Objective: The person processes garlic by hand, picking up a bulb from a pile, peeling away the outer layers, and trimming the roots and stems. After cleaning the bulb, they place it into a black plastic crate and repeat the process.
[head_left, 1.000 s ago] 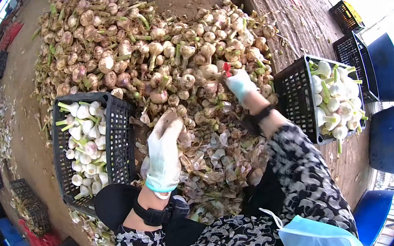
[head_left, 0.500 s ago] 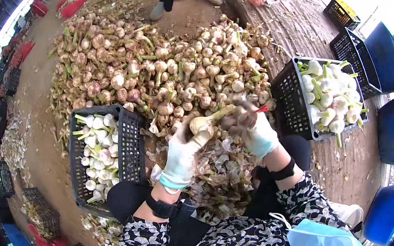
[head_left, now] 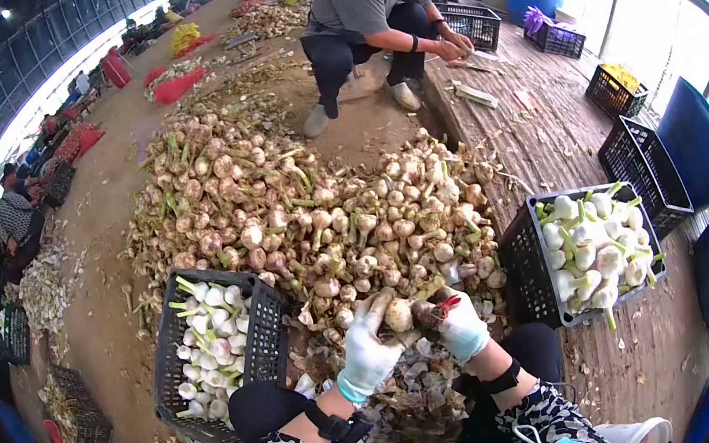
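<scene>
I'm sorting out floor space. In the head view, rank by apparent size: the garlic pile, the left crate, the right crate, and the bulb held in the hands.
1. Garlic pile, by far the largest.
2. Left crate and right crate: look alike, so unranked.
3. Bulb between left hand and right hand, smallest.

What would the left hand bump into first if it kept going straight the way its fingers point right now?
The left hand grips a garlic bulb, fingers pointing up and away from the person. Straight on, it would probably meet the near edge of the big pile of unpeeled garlic first; depth is hard to judge.
</scene>
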The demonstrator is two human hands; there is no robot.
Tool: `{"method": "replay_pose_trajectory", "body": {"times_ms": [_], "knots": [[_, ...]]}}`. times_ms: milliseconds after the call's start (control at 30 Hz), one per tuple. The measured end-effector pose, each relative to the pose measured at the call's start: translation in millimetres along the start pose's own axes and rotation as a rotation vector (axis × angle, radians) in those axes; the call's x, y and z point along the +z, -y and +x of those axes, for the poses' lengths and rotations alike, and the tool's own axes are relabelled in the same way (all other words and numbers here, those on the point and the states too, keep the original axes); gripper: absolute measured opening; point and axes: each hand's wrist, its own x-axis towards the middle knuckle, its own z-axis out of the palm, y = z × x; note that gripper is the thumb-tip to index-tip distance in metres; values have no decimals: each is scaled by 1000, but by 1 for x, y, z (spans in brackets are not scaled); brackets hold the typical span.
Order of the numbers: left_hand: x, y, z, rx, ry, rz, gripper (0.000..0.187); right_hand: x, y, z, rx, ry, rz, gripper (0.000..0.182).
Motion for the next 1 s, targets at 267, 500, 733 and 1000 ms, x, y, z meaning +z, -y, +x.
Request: {"method": "replay_pose_trajectory", "body": {"times_ms": [267, 500, 733, 1000], "knots": [[-5, -9, -2, 16, 27, -69, 64, 0, 3, -8, 49, 61, 199, 23], [1, 19, -9, -693, 70, -1136, 52, -10, -41, 5, -188, -74, -324, 27], [5, 8, -9, -281, 95, -424, 81, -13, -24, 7, -25, 94, 31, 28], [-19, -7, 4, -594, 116, -764, 57, -3, -6, -3, -192, 84, -96, 25]]}}
